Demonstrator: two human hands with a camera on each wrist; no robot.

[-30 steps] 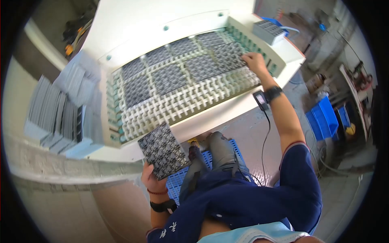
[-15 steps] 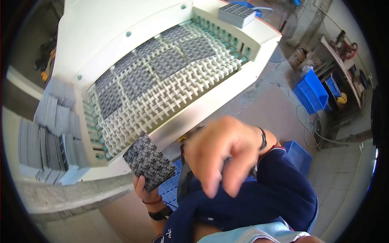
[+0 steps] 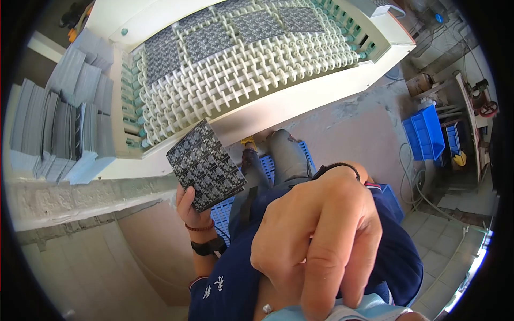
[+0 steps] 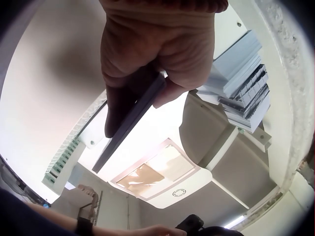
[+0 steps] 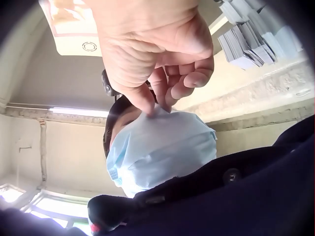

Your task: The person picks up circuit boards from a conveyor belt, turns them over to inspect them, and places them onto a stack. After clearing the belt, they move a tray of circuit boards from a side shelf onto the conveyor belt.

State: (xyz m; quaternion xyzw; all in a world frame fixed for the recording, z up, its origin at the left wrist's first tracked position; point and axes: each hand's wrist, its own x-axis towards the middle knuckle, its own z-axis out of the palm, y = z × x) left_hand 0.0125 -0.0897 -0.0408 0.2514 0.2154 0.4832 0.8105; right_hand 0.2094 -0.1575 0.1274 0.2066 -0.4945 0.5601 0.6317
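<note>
Dark printed circuit boards (image 3: 206,166) with a grey repeating pattern are held as a thin stack in my left hand (image 3: 193,208), in front of the machine's near edge. The left wrist view shows the stack (image 4: 130,123) edge-on between thumb and fingers. My right hand (image 3: 321,235) is raised close to the head camera. In the right wrist view its thumb and fingertips pinch the upper part of a light blue face mask (image 5: 162,147), worn on the person's face. More circuit boards (image 3: 209,40) lie in rows on the white roller conveyor (image 3: 251,80).
Tall stacks of grey panels (image 3: 45,128) stand on the machine's left side. A pale machine rim (image 3: 278,109) runs along the front. Blue crates (image 3: 425,131) sit on the floor at right, near a hose (image 3: 407,166). Blue plastic grating (image 3: 219,219) lies underfoot.
The right hand has let go of a board on the conveyor and come back up to the mask, which it now pinches. The left hand still holds its stack. The head view has shifted.
</note>
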